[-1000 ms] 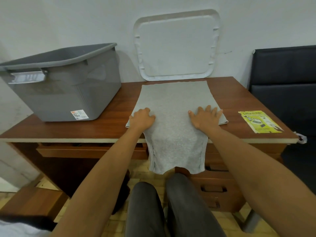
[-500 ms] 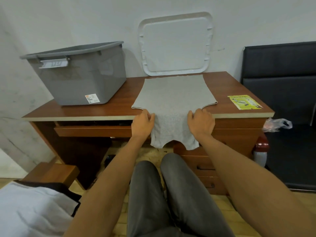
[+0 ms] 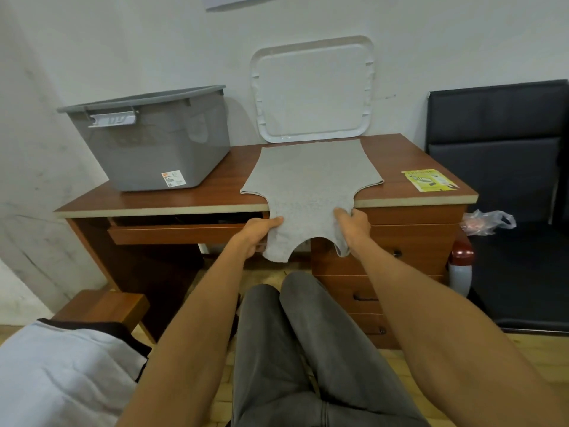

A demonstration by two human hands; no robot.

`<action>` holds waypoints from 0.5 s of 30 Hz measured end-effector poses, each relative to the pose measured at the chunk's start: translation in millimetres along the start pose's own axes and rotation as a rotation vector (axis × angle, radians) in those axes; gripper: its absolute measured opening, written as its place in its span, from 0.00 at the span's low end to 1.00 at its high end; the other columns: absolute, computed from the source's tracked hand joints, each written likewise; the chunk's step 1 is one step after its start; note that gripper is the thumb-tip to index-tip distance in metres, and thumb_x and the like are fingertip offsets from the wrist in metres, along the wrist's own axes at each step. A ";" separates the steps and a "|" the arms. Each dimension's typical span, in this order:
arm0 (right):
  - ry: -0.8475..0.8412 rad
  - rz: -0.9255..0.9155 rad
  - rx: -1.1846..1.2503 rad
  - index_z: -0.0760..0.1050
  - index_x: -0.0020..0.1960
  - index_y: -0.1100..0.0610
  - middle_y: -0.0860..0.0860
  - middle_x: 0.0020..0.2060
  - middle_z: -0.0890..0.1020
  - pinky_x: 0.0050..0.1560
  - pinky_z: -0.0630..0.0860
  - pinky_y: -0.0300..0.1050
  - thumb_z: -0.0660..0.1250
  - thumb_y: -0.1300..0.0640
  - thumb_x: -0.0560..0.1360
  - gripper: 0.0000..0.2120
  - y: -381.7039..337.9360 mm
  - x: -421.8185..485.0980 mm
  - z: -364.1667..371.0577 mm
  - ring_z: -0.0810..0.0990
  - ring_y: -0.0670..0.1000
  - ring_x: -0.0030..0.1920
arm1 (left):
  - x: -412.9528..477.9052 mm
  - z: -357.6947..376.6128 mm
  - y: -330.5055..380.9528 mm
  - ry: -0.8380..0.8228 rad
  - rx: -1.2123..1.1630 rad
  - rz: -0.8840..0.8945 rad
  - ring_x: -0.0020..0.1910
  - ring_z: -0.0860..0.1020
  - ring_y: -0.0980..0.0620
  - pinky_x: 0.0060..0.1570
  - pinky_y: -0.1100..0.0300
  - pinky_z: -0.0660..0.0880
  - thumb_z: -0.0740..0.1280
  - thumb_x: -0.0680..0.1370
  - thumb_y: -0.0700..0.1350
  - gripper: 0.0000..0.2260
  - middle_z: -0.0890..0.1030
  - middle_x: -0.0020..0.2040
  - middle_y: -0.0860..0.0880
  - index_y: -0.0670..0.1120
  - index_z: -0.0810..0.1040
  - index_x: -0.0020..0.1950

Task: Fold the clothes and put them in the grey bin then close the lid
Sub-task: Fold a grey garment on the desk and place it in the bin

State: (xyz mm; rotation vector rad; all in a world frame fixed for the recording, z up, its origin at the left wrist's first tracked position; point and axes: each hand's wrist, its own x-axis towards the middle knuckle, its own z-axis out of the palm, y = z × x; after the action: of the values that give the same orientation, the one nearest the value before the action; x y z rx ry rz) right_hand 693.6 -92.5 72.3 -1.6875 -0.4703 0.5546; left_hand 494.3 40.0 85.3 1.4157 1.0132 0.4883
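Grey bin [image 3: 154, 149] open, inside unseen; left grip [image 3: 257, 232], right grip [image 3: 354, 224] pinch shirt [image 3: 311, 180]

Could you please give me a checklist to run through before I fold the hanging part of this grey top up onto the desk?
1. Left hand grips the grey top at its hanging edge: ok.
2. Right hand grips its other side: ok.
3. Rest of the top lies flat on the desk: ok.
4. Grey bin stands open, left of the top: ok.
5. Lid leans on the wall, off the bin: ok.
6. Room inside the bin: cannot tell, interior hidden.
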 end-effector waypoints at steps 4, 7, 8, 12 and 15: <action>0.040 -0.042 0.184 0.76 0.51 0.58 0.54 0.51 0.81 0.49 0.76 0.47 0.70 0.51 0.78 0.10 -23.1 1.8 -7.2 0.80 0.55 0.51 | -6.2 -6.2 27.9 -0.062 -0.115 0.019 0.59 0.83 0.42 0.62 0.43 0.78 0.68 0.82 0.50 0.14 0.84 0.59 0.44 0.44 0.79 0.64; 0.091 -0.057 0.319 0.73 0.43 0.56 0.53 0.45 0.80 0.51 0.79 0.47 0.73 0.57 0.77 0.09 -60.5 6.3 -13.6 0.79 0.53 0.45 | -4.2 -9.7 58.3 0.001 -0.263 0.094 0.56 0.84 0.42 0.52 0.46 0.83 0.71 0.81 0.45 0.16 0.85 0.59 0.43 0.41 0.78 0.66; 0.110 -0.054 0.356 0.74 0.44 0.56 0.53 0.46 0.81 0.53 0.80 0.48 0.73 0.59 0.76 0.08 -73.4 10.0 -14.7 0.80 0.53 0.46 | -2.0 -10.8 68.9 0.028 -0.293 0.105 0.55 0.84 0.43 0.48 0.48 0.83 0.72 0.80 0.44 0.17 0.85 0.58 0.43 0.40 0.77 0.67; 0.134 -0.012 0.329 0.78 0.57 0.60 0.54 0.52 0.83 0.53 0.83 0.49 0.75 0.58 0.73 0.14 -114.2 33.7 -12.9 0.82 0.53 0.48 | 12.3 -11.9 104.0 0.135 -0.362 0.092 0.53 0.85 0.41 0.53 0.41 0.83 0.73 0.78 0.39 0.20 0.84 0.57 0.41 0.38 0.74 0.68; 0.114 0.019 0.303 0.79 0.57 0.60 0.54 0.52 0.84 0.55 0.83 0.49 0.76 0.57 0.73 0.15 -135.5 53.2 -7.9 0.83 0.54 0.51 | 22.8 -9.7 125.7 0.166 -0.425 0.089 0.52 0.84 0.41 0.47 0.44 0.84 0.72 0.78 0.37 0.18 0.82 0.56 0.40 0.37 0.73 0.66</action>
State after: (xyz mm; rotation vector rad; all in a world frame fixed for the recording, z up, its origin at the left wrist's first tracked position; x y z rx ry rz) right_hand 740.2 -43.0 201.3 -1.4253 -0.2724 0.5130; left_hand 533.5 83.1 199.4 1.0538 0.9128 0.8442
